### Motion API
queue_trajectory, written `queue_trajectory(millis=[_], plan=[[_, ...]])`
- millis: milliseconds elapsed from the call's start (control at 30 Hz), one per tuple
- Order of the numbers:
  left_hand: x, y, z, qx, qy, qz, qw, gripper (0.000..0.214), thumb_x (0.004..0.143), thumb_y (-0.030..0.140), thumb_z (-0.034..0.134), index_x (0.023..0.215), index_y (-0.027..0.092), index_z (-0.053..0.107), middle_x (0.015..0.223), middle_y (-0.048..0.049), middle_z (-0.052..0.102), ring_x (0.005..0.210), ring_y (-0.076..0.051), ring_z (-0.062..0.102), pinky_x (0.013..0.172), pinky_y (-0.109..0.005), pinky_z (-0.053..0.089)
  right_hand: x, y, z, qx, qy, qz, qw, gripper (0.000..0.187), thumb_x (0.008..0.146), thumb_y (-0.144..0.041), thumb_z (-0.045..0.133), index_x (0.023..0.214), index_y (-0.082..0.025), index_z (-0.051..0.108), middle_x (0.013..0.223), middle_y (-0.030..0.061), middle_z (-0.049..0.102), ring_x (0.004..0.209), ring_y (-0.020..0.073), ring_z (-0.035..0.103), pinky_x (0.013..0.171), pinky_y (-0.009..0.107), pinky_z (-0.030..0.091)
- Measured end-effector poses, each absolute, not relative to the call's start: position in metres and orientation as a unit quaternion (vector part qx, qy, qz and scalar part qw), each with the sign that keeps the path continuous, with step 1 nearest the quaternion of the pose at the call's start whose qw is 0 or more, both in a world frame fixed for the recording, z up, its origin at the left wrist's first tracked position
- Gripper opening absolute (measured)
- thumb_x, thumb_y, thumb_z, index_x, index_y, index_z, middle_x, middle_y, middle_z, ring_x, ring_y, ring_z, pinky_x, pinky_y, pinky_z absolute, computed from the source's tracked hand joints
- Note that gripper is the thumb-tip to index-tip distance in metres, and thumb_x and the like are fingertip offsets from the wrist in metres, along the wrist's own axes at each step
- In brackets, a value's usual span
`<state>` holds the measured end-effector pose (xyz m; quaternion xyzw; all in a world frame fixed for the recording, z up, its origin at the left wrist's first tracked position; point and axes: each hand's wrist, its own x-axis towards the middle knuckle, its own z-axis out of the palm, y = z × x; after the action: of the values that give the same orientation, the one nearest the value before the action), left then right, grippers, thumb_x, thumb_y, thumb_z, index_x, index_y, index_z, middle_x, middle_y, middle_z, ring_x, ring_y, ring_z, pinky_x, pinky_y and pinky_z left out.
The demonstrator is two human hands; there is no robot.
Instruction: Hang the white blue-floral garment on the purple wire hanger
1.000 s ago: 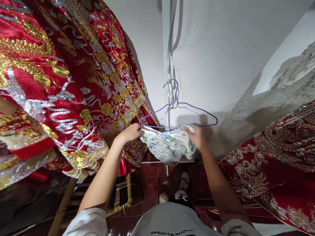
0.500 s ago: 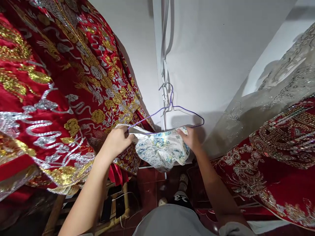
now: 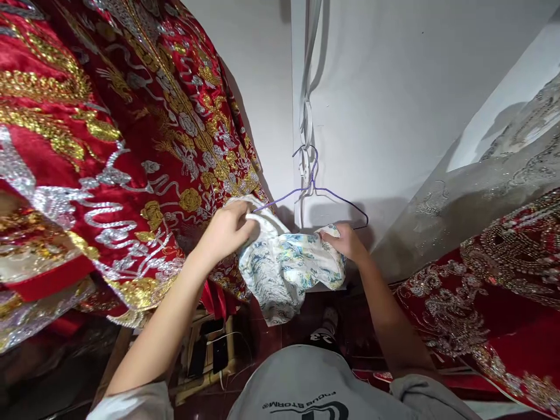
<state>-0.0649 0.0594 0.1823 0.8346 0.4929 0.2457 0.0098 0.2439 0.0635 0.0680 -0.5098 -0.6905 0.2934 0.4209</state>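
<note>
A white garment with blue and yellow floral print (image 3: 301, 259) hangs between my two hands in front of the wall. My left hand (image 3: 225, 233) is closed on its white upper edge, close to the left arm of a purple hanger (image 3: 313, 185). My right hand (image 3: 345, 240) pinches the garment's upper right corner, just below the hanger's right end. The hanger's hook is caught in a white strap (image 3: 307, 119) that runs down the wall. Its lower bar is mostly hidden behind the garment, and I cannot tell how the left end sits in the cloth.
Red robes with gold and silver embroidery (image 3: 188, 122) fill the left side. A beaded red garment (image 3: 494, 303) and a sheer sequined one (image 3: 516, 157) stand at the right. Below left is a bamboo stool (image 3: 188, 388) with dark phone-like objects and a cable.
The garment's white left edge has been drawn up and spread wider by my left hand, and its lower left part hangs further down. My right hand keeps its grip. The view has shifted slightly.
</note>
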Motion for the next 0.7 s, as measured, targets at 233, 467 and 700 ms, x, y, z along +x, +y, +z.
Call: queue_trajectory(millis=[233,467,700], plan=[[-0.035,0.105,0.158,0.841,0.418,0.344,0.026,0.034,0.09,0.013,0.042,0.122,0.016,0.052,0.105,-0.013,0.067,0.092,-0.026,0.063,0.082,-0.04,0.051,0.23,0.033,0.074,-0.494,-0.709,0.283,0.416,0.035,0.088,-0.044,0.067,0.114,-0.022,0.073,0.117,0.0116,0.074,0.108,0.0315,0.068,0.086,0.039,0.054],[-0.043,0.116,0.149,0.855,0.412,0.313,-0.029,0.032,0.096,0.016,0.04,0.117,0.019,0.064,0.11,-0.0128,0.067,0.106,-0.031,0.06,0.093,-0.047,0.047,0.289,0.01,0.086,-0.562,-0.578,0.177,0.564,0.078,0.08,-0.04,0.076,0.15,-0.019,0.049,0.076,0.0005,0.066,0.069,0.0196,0.063,0.064,0.031,0.053],[-0.054,0.108,0.151,0.775,0.481,0.41,0.025,0.028,0.096,0.04,0.055,0.112,0.019,0.064,0.111,-0.0105,0.067,0.098,-0.026,0.063,0.086,-0.038,0.049,0.332,0.016,0.121,-0.561,-0.558,0.393,0.469,0.049,0.058,-0.053,0.09,0.088,-0.017,0.075,0.083,0.0072,0.075,0.076,0.0285,0.07,0.066,0.036,0.056]])
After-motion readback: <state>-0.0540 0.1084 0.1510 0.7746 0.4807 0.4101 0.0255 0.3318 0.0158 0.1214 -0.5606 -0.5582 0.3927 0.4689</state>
